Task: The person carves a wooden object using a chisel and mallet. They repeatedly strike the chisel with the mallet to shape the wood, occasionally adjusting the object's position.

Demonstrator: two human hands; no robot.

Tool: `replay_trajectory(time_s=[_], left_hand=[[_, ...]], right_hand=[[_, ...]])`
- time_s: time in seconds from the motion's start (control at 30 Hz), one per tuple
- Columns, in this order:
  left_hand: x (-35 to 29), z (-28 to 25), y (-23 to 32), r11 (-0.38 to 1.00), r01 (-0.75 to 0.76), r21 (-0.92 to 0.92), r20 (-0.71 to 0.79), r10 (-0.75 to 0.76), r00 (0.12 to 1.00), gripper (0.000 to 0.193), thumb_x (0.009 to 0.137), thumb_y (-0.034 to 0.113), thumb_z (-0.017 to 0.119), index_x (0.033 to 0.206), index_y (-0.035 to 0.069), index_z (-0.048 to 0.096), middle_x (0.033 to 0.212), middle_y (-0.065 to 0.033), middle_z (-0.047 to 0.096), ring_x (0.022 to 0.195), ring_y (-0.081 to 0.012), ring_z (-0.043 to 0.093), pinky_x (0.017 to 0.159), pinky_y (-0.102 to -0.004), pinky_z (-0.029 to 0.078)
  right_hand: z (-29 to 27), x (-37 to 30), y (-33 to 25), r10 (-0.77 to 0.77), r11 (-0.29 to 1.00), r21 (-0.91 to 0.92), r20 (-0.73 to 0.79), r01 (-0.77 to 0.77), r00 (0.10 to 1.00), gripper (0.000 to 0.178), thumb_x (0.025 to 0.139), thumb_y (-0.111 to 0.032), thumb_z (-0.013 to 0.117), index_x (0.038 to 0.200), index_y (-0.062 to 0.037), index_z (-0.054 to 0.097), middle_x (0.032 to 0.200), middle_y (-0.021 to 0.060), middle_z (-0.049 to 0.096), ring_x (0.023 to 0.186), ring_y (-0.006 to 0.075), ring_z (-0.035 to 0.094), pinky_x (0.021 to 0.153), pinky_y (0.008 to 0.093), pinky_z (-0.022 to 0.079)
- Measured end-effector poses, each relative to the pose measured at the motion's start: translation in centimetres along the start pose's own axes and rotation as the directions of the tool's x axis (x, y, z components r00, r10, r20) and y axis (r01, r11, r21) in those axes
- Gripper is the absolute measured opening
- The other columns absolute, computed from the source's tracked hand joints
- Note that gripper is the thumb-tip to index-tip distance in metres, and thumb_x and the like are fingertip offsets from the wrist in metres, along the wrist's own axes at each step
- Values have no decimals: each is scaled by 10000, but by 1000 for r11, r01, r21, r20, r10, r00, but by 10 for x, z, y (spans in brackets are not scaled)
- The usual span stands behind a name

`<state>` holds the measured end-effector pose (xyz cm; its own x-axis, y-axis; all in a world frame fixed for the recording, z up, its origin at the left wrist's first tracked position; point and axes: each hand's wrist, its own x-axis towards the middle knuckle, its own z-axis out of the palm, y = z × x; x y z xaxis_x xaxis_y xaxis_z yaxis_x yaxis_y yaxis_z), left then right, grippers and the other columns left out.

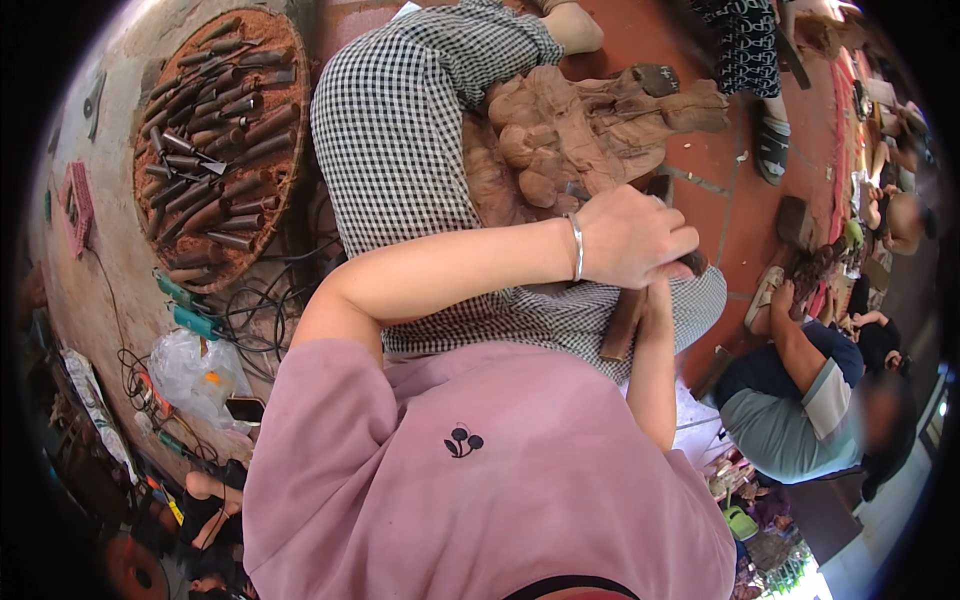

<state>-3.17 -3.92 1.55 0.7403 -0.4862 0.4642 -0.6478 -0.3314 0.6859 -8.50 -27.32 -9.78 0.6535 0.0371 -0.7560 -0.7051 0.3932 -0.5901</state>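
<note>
One big wood carving (575,135) sits by our checked trousers (390,130). Just beside the carving, our left hand (638,238) curls tightly around a dark handle (692,262). Our right hand (656,294) is mostly hidden under it; we cannot tell its grip.

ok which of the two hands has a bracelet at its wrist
The left hand, reaching across from the picture's left: a silvery bracelet circles its wrist, while the right arm shows none.
</note>
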Motion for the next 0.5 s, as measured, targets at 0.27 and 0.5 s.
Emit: replay_trajectory(time_s=[0.27,0.5], left_hand=[[-14,2,2,986,-138,-91,-64,133,989,425,860,523,595,754,111,589,687,-53,601,639,-239,656,498,-360,502],[-15,2,-10,993,-109,-37,-84,105,991,378,830,489,635,748,128,559,663,-17,552,616,-190,613,487,-327,477]], right_hand=[[10,-3,-3,-46,999,3,-123,47,991,268,954,-245,527,1000,8,600,804,89,631,703,182,625,630,295,538],[17,-12,-12,-112,994,-17,-196,111,974,262,949,-235,526,1005,10,601,822,95,635,728,187,633,649,295,540]])
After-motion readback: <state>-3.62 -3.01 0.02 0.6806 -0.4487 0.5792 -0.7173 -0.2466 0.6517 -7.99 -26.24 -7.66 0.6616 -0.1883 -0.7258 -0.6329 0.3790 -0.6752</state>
